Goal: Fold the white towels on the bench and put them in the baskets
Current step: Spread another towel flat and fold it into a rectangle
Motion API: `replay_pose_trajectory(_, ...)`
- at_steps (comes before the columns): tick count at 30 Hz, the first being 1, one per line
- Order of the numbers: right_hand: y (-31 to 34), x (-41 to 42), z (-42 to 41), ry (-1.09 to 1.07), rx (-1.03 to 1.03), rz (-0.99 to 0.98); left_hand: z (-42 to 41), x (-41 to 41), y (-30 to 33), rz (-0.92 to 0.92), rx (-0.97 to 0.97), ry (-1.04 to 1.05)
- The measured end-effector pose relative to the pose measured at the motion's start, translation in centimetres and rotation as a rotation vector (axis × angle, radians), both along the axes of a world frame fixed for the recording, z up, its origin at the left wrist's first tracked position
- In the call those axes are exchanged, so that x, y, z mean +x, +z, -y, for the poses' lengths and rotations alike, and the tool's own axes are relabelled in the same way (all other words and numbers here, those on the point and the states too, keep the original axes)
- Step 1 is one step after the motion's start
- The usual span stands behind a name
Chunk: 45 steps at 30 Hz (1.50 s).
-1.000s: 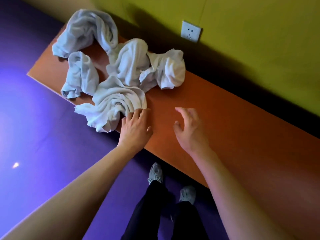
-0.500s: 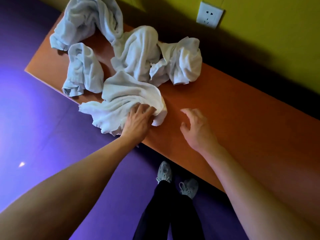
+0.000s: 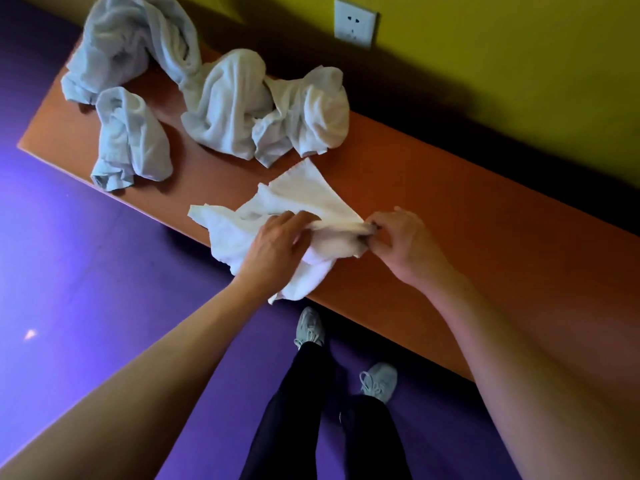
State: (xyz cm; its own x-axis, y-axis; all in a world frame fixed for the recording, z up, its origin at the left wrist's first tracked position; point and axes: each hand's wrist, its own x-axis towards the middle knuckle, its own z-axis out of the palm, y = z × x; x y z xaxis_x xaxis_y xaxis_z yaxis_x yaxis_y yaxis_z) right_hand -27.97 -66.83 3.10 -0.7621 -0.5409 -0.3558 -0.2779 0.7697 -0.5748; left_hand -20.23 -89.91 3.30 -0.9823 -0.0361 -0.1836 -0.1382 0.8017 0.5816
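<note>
Since half a second ago we are no longer just reaching: the nearest towel (image 3: 304, 199) is now pulled clear of the heap toward the desk's (image 3: 450, 202) near edge, and our right hand, which was hovering empty, is now on it. Working from the biggest thing down, the orange desk is carrying four crumpled white towels farther back: one large one (image 3: 128, 43) at the far left corner, a smaller bundle (image 3: 130, 140) near the front left, and two (image 3: 228, 102) (image 3: 311, 109) bunched together touching each other near the wall. No basket is in view. The towel we are working on is lying partly on the desk and partly hanging over its front edge. Our left hand (image 3: 273, 247) is curling its fingers round a bunched edge of it, and our right hand (image 3: 401, 240) is pinching the same edge just beside, so a short stretch is pulled taut between them. We are judging this as the very first step, finding an edge and opening the first towel out. Next we are likely needing to slide the hands apart along that hem to the corners and spread it flat before folding.
</note>
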Motion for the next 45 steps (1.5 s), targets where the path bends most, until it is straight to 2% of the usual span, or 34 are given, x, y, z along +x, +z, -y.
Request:
replay_pose_trajectory(2, 0.6, 0.5, -2.6, -0.075, -0.040, -0.069, -1.8, -0.3, 1.7, 0.048, 0.042, 0.045)
replay_pose_trajectory(5, 1.6, 1.1, -6.6, -0.215, -0.082, -0.151, -5.1, -0.6, 4.2, 0.031, 0.049, -0.002)
replay_pose_trajectory(8, 3.4, 1.8, -10.7, -0.295, -0.081, -0.106, -7.7, -0.8, 6.7, 0.037, -0.033, -0.104)
replay_pose_trajectory(12, 6.1, 2.9, -15.6, -0.264, -0.069, -0.095, -8.7, -1.3, 8.2, 0.046, -0.180, -0.177)
replay_pose_trajectory(16, 8.9, 3.8, -18.5, -0.183, -0.064, 0.155, -10.4, -1.1, 8.8, -0.087, -0.126, 0.017)
replay_pose_trajectory(19, 9.3, 4.2, -20.1, -0.088, 0.187, 0.258, -11.8, -1.2, 9.2, -0.164, -0.049, 0.191)
replay_pose_trajectory(21, 8.7, 4.4, -21.8, -0.072, 0.405, 0.217, -12.3, -1.4, 9.7, -0.189, -0.029, 0.263)
replay_pose_trajectory(24, 8.0, 4.7, -24.9, -0.149, 0.556, 0.054, -12.8, -1.6, 10.2, -0.203, -0.107, 0.258)
replay_pose_trajectory(28, 6.9, 4.8, -28.6, -0.309, 0.519, -0.127, -12.3, -1.3, 10.4, -0.186, -0.210, 0.276)
replay_pose_trajectory(34, 5.1, 6.5, -33.1, -0.353, 0.644, -0.094, -11.5, -0.3, 10.1, -0.141, -0.306, 0.338)
replay_pose_trajectory(38, 5.4, 8.3, -34.7, -0.338, 0.632, 0.061, -11.7, 0.5, 10.3, -0.066, -0.373, 0.460)
replay_pose_trajectory(41, 6.0, 9.8, -36.0, -0.374, 0.679, 0.041, -11.5, 1.0, 11.4, 0.003, -0.408, 0.524)
replay_pose_trajectory(44, 7.5, 11.5, -37.5, -0.431, 0.736, -0.098, -11.5, 2.3, 13.0, 0.060, -0.396, 0.524)
replay_pose_trajectory(45, 8.2, 12.2, -37.8, -0.471, 0.699, -0.133, -11.7, 2.8, 13.9, 0.075, -0.382, 0.516)
